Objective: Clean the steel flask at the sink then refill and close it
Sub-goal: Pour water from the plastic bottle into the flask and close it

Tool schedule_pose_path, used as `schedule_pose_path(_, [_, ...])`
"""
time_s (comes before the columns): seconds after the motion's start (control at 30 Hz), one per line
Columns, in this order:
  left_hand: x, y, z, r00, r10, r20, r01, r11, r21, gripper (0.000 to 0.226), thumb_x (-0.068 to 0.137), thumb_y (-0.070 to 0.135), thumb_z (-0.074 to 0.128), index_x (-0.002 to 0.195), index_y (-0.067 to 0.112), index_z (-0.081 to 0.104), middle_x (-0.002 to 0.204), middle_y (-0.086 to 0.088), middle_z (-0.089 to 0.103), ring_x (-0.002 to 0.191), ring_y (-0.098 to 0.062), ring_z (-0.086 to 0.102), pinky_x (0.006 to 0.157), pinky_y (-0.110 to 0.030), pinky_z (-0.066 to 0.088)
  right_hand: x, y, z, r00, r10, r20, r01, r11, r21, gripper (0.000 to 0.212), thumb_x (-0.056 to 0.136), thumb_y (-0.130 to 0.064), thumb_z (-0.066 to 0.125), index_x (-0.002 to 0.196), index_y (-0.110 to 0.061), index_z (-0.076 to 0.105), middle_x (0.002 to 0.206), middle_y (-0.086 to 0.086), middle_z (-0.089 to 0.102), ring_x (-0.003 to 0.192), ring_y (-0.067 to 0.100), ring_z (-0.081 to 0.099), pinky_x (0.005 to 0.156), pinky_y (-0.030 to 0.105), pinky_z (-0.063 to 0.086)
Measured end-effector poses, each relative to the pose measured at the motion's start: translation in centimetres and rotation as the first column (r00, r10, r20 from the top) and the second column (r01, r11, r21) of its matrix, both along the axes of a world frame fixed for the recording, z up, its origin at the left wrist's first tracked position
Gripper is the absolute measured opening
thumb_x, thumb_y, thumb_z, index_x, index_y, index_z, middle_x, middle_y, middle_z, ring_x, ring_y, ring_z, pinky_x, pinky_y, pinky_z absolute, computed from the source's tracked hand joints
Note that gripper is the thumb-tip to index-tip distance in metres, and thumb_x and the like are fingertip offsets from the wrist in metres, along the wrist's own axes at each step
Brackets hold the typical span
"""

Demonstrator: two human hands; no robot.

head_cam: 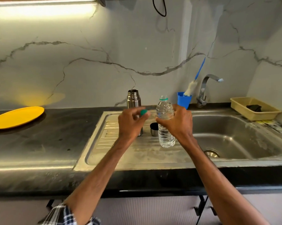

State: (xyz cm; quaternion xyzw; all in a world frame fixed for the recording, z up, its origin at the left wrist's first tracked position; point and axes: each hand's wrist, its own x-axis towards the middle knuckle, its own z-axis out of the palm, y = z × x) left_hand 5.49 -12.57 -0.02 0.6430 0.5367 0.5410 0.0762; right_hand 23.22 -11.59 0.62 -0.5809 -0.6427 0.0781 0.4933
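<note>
Head view at the sink, judged to be the refill step. The steel flask [133,99] stands upright and uncapped on the draining board [153,155], partly hidden behind the left hand [130,124]. Its lid [154,129] stands just beside its base.

Likely hazards:
- The water bottle [167,137] is uncapped and thin-walled. A hard squeeze, or a fast tilt, could send water over the flask's narrow mouth and onto the board.
- The left forearm reaches close in front of the flask. A careless sweep could topple the flask, or knock the lid along the ribbed board toward the sink [234,138].
- The small green cap [143,112] could slip from the fingertips and roll off the bench [39,143].

Hands:
- The left hand has its fingers curled and pinches the green cap between thumb and fingertips. It touches nothing else.
- The right hand [177,122] is wrapped round the middle of the bottle, thumb on the near side, and holds it upright. The bottle looks nearly full. Whether its base rests on the board or hangs just above it cannot be told.

Also present:
- A brush [191,88] in a blue cup [184,101] beside the tap [206,85].
- A tray [239,108] at the far right.
- A yellow plate [16,117] well apart on the left.
</note>
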Motion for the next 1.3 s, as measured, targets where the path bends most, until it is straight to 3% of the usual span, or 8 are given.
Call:
schedule_pose_path(0.1, [-2.5,-0.7,-4.9,0.991,0.003,-0.136,-0.028,0.983,-0.182,0.038,0.08,0.017,0.086,0.116,0.015,0.075,0.101,0.003,0.076,0.074,0.001,0.065,0.071,-0.007,0.052,0.2,-0.1,-0.5,1.0,0.022,0.005,-0.022,1.0,-0.011,0.042,0.068,-0.04,0.089,0.097,-0.02,0.067,0.075,-0.012,0.062,0.058,-0.004,0.054,0.047,0.007,0.034])
schedule_pose_path(0.27, [-4.0,0.0,-8.3,0.954,0.045,-0.297,-0.109,0.974,-0.201,0.023,0.08,0.0,0.08,0.097,0.015,0.079,0.092,-0.001,0.077,0.08,-0.01,0.07,0.076,-0.029,0.06,0.1,0.0,-1.3,0.999,0.044,0.005,-0.044,0.999,-0.032,0.047,0.067,-0.04,0.09,0.101,-0.016,0.068,0.08,-0.006,0.068,0.065,0.002,0.061,0.052,0.014,0.042])
schedule_pose_path(0.5, [-5.1,0.3,-11.5,0.831,-0.106,-0.545,-0.09,0.943,-0.322,0.011,0.082,0.008,0.072,0.091,0.012,0.077,0.102,-0.005,0.073,0.104,-0.027,0.064,0.085,-0.041,0.051,0.0,-0.2,-2.0,0.996,0.085,0.013,-0.084,0.996,-0.017,0.04,0.068,-0.037,0.09,0.09,-0.024,0.06,0.074,-0.011,0.063,0.065,0.004,0.062,0.053,0.016,0.045])
schedule_pose_path(0.7, [-5.6,0.3,-11.7,0.866,-0.06,-0.496,-0.101,0.951,-0.292,0.013,0.094,0.019,0.07,0.104,0.021,0.077,0.109,0.006,0.071,0.108,-0.019,0.057,0.09,-0.031,0.04,0.1,0.4,-3.2,0.996,0.082,0.046,-0.079,0.995,-0.052,0.051,0.071,-0.043,0.088,0.109,-0.017,0.067,0.088,-0.005,0.071,0.071,0.006,0.067,0.054,0.013,0.047])
schedule_pose_path(0.93, [-5.4,-0.3,-10.1,0.85,-0.018,-0.527,-0.183,0.927,-0.327,0.027,0.093,0.037,0.072,0.119,0.029,0.073,0.116,0.008,0.068,0.111,-0.015,0.056,0.092,-0.031,0.04,0.2,0.7,-3.6,0.995,0.083,0.049,-0.08,0.994,-0.071,0.05,0.071,-0.041,0.089,0.109,-0.016,0.069,0.091,-0.004,0.073,0.07,0.002,0.065,0.052,0.005,0.041])
schedule_pose_path(1.1, [-5.7,0.5,-7.8,0.934,0.119,-0.338,-0.189,0.965,-0.182,0.045,0.087,0.042,0.078,0.127,0.023,0.068,0.109,0.001,0.073,0.099,-0.012,0.064,0.096,-0.035,0.051,0.3,0.6,-3.8,0.995,0.092,0.028,-0.092,0.996,-0.024,0.049,0.072,-0.041,0.088,0.11,-0.017,0.07,0.092,-0.004,0.074,0.073,0.002,0.066,0.057,0.004,0.041])
schedule_pose_path(1.2, [-5.7,2.8,-4.9,0.979,0.108,-0.174,-0.137,0.976,-0.166,0.067,0.081,0.047,0.082,0.137,0.018,0.057,0.128,-0.002,0.064,0.113,-0.015,0.058,0.097,-0.034,0.045,0.5,0.6,-3.7,0.994,0.106,0.016,-0.106,0.994,-0.006,0.054,0.071,-0.044,0.087,0.114,-0.018,0.068,0.094,-0.005,0.074,0.076,0.002,0.067,0.061,0.007,0.044])
schedule_pose_path(1.3, [-5.0,6.1,-2.0,0.99,0.056,-0.131,-0.091,0.957,-0.276,0.111,0.071,0.052,0.088,0.156,0.012,0.029,0.157,-0.013,0.039,0.142,-0.029,0.04,0.115,-0.048,0.038,0.7,0.9,-2.9,0.995,0.101,0.022,-0.101,0.995,-0.002,0.057,0.07,-0.044,0.088,0.117,-0.019,0.067,0.093,-0.01,0.071,0.075,-0.003,0.062,0.062,0.007,0.041])
